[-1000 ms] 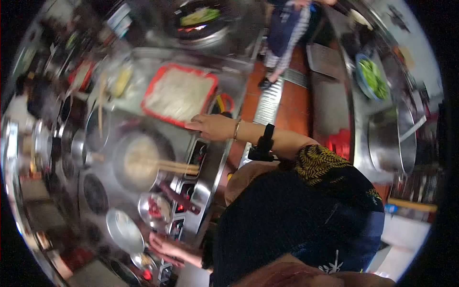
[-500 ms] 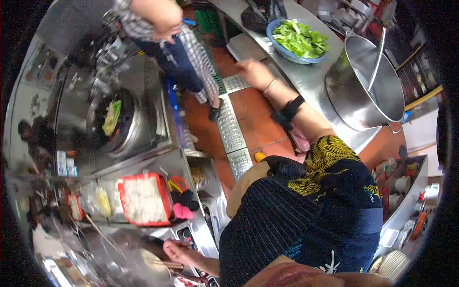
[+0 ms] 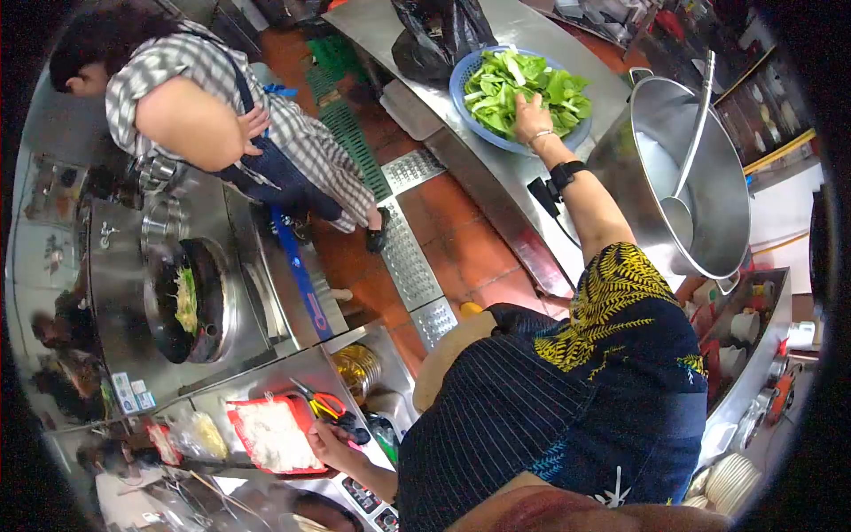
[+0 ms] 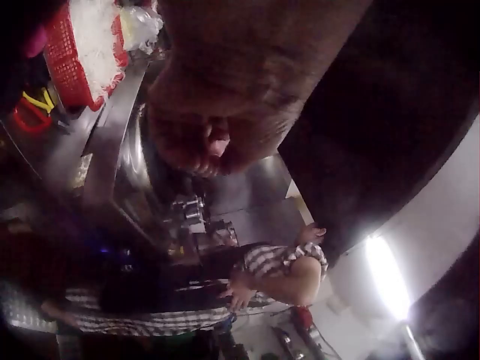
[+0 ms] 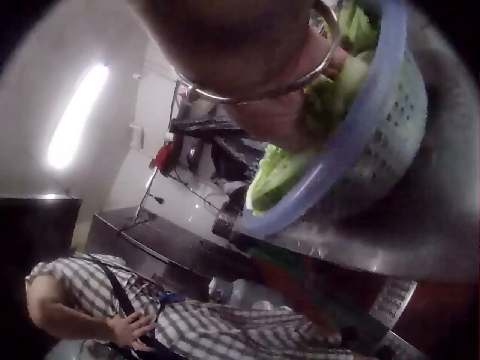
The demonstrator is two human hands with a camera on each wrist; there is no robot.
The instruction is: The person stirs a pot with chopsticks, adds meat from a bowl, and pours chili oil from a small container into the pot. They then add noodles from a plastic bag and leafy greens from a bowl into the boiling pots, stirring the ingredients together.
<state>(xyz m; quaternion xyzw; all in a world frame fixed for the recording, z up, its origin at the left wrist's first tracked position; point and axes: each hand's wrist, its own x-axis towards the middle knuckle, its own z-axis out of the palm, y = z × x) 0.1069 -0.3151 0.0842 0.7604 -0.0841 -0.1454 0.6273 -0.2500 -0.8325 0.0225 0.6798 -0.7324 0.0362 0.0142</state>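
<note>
In the head view my right hand (image 3: 534, 117), with a bracelet on its wrist, reaches down into cut leafy greens (image 3: 572, 93). These fill a blue plastic colander (image 3: 461, 97) on a steel counter. In the right wrist view that hand (image 5: 274, 120) is among the leaves inside the rim of the colander (image 5: 390, 112), and I cannot tell whether its sunken fingers grip any. My left hand (image 3: 332, 446) hangs loosely curled, nothing seen in it, near a red basket (image 3: 306, 421) of white noodles (image 3: 270, 434). Beside the basket lie scissors (image 3: 328, 405).
A tall steel pot (image 3: 620, 164) with a ladle (image 3: 687, 168) stands right of the colander, a black plastic bag (image 3: 434, 44) behind it. Another person (image 3: 266, 160) in a checked shirt stands by a wok (image 3: 168, 319). A tiled floor (image 3: 461, 248) separates counter and stove.
My view has turned right, from the stove to the counter. My right hand has left the noodle basket's side and moved into the greens. My left hand has come beside the basket.
</note>
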